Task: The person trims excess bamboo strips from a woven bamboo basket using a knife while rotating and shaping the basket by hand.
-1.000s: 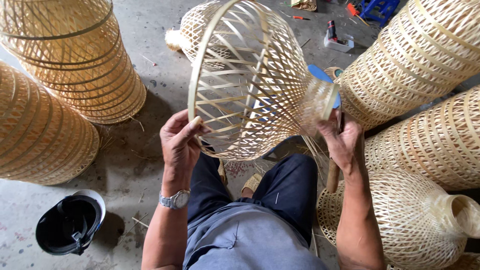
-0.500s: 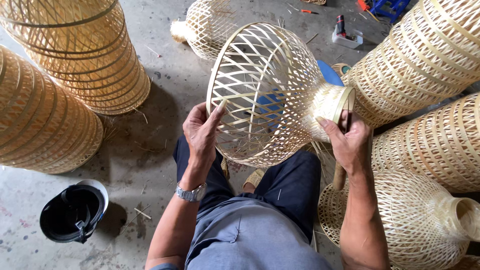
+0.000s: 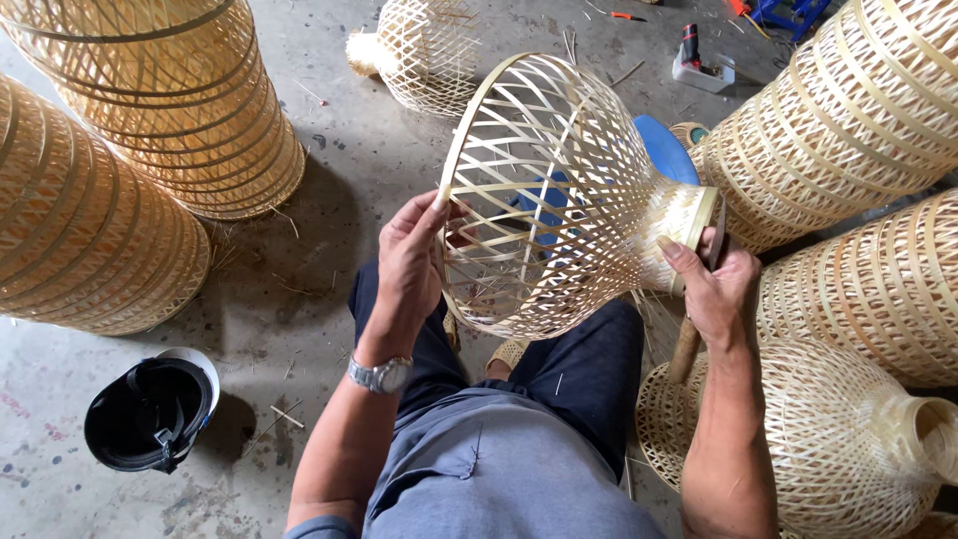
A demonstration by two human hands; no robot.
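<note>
I hold a bell-shaped woven bamboo basket frame (image 3: 559, 190) on its side over my knees. Its wide open rim faces left and its narrow neck points right. My left hand (image 3: 414, 255) grips the wide rim at its lower left edge. My right hand (image 3: 714, 284) clasps the tightly woven neck, thumb on top. A wooden handle (image 3: 685, 349) sticks down below my right hand; what it belongs to is hidden. A silver watch (image 3: 379, 374) sits on my left wrist.
Large woven bamboo frames stand at the left (image 3: 90, 230), upper left (image 3: 190, 100) and right (image 3: 848, 110), with more at the lower right (image 3: 848, 449). A smaller frame (image 3: 424, 50) lies ahead. A black helmet (image 3: 150, 414) rests on the concrete floor at the lower left. A blue stool (image 3: 664, 148) shows behind the basket.
The basket has turned and shifted right, its rim now facing more to the left. My left hand slid along the rim. My right hand stays on the neck.
</note>
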